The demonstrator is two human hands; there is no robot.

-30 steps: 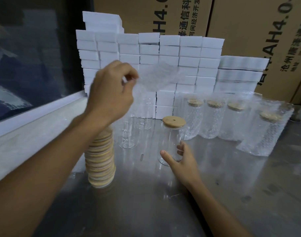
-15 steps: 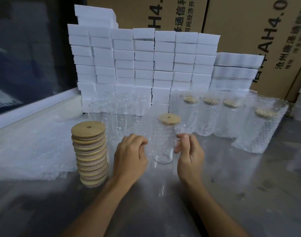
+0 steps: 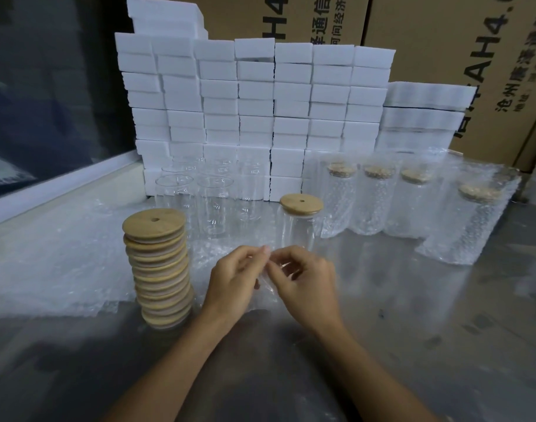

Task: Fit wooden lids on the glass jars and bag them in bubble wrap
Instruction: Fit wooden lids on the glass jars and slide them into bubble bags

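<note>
A glass jar (image 3: 297,229) with a wooden lid (image 3: 301,203) stands upright mid-table. Just in front of it, my left hand (image 3: 234,284) and my right hand (image 3: 303,281) pinch the top edge of a clear bubble wrap bag (image 3: 268,278) between fingertips; the bag hangs down between them. A tall stack of wooden lids (image 3: 160,269) stands to the left of my left hand. Several open jars without lids (image 3: 213,208) stand behind it. Several lidded jars in bubble wrap (image 3: 379,202) line up at the right.
Loose bubble wrap bags (image 3: 56,269) lie flat at the left on the steel table (image 3: 413,330). White foam blocks (image 3: 254,102) are piled along the back, with cardboard cartons (image 3: 473,56) behind. A window ledge (image 3: 63,181) runs along the left.
My left hand brought a bubble wrap bag down from above. Both hands left the jar's sides and met in front of it, pinching the bag's edge.
</note>
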